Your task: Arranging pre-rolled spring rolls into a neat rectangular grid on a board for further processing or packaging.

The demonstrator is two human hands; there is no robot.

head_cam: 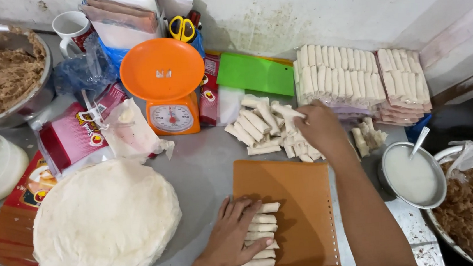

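A: Status?
B: Looks like gathering rolls. Left hand [234,237] lies flat, fingers spread, on a row of rolls [262,237] stacked on the orange board [298,201], at 6 o'clock on the worktop [205,169].
A: Right?
B: Right hand [317,125] is in the loose pile of rolls [264,128] at 12 o'clock from the board. Can't tell whether its fingers are closed on a roll.
A: Next?
B: My guess: it needs a light pinch and a straight placement; the rolls look soft.
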